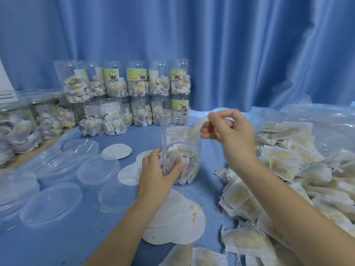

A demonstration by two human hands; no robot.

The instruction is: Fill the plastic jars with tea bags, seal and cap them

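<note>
Head view: clear plastic jar (180, 150) is standing on the blue table (63, 244), about half full of tea bags, uncapped. Left hand (157, 173) is gripping its lower wall, fingers curled round it. Right hand (228, 129) is pinching one tea bag (196, 129) at the jar mouth, thumb and fingertips nearly closed. Risk: the bag is snagging on the rim or dropping outside if let go too early. Loose tea bag heap (284, 166) is lying right; clear lids (98, 167) and white seal discs (117, 151) are lying left, filled jars (134, 81) behind.

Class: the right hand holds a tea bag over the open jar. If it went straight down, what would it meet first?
Probably the jar rim, then the tea bags inside; depth is unclear. The right hand pinches its tea bag.
</note>
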